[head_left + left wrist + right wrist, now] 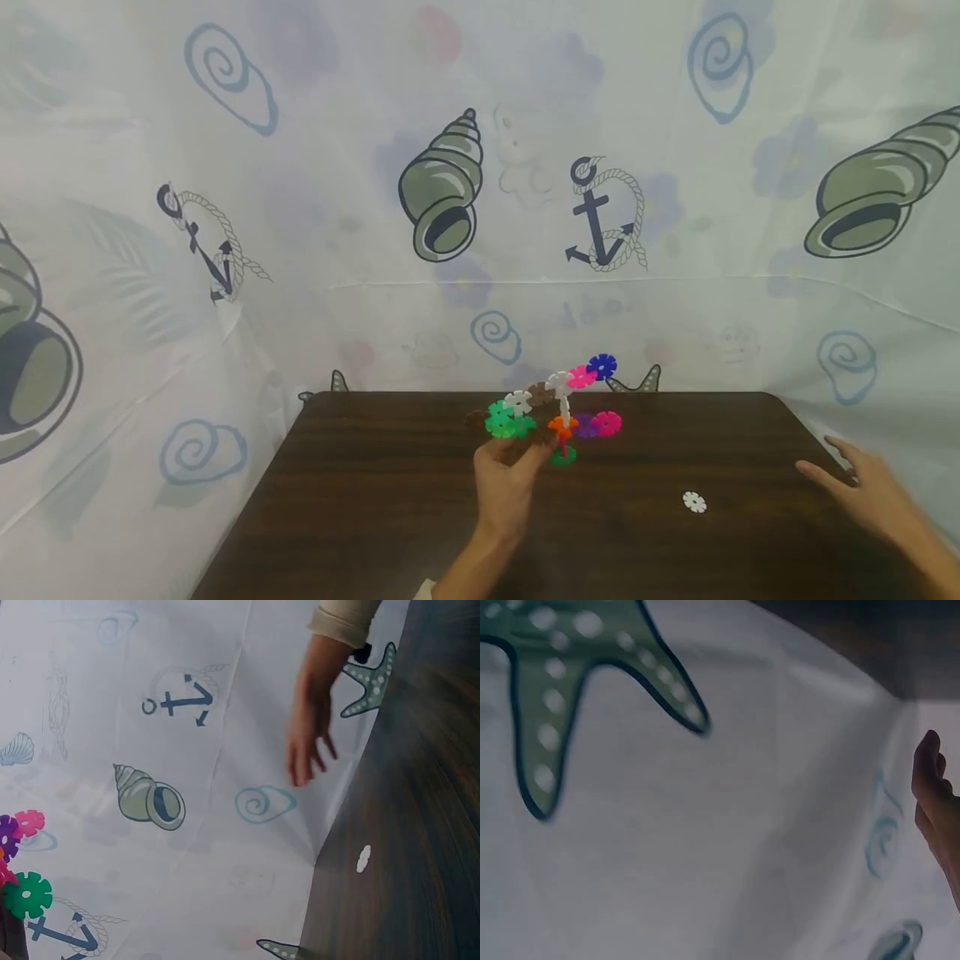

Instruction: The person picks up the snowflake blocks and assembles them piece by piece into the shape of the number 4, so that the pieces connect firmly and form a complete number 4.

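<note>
My left hand (504, 492) grips a chain of joined plastic snowflake discs (517, 403) and holds it up over the table. Green, white, brown, pink, blue, orange and purple discs make up the piece, some branching off to the right. In the left wrist view only its end shows, with a green disc (28, 895) at the left edge. My right hand (870, 492) is over the table's right edge, fingers spread and holding nothing. It also appears in the left wrist view, hanging loose. One loose white disc (694, 502) lies on the table between the two hands.
The dark wooden table (360, 500) reaches back to a white curtain (330, 208) printed with shells, anchors and starfish. This curtain surrounds the table at the back and on both sides.
</note>
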The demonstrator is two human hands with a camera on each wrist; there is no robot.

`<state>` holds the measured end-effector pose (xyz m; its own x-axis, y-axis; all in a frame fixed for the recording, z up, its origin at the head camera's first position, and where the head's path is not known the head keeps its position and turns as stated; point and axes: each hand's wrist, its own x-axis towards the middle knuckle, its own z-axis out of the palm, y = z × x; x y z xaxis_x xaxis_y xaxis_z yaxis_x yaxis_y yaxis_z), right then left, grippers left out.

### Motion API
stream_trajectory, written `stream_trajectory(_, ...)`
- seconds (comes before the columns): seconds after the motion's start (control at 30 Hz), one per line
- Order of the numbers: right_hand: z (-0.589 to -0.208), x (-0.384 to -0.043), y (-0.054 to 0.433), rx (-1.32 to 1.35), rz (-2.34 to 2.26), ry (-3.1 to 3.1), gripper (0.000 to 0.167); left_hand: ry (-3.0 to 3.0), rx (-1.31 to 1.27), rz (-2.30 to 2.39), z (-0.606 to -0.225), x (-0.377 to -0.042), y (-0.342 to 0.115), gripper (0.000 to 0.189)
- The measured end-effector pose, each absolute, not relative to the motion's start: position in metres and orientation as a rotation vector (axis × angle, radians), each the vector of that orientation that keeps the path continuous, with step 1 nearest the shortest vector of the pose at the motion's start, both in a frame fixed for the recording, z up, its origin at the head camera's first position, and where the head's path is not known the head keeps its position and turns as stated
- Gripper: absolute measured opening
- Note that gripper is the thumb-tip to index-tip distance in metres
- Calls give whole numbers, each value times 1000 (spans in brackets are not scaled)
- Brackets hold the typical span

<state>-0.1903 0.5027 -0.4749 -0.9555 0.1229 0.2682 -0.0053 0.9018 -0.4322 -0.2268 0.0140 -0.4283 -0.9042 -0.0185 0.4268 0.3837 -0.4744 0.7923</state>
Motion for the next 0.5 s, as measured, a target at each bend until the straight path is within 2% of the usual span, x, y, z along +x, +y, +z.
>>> stream_trajectory(0.23, -530, -186, 520, -82, 554, -2900, 79, -1426, -561, -2472, -429, -227, 14, 19)
stream_trajectory(0.5, -545, -187, 503, -42, 609, -2924, 74, -1427, -588, -2458, -429, -228, 14, 21)
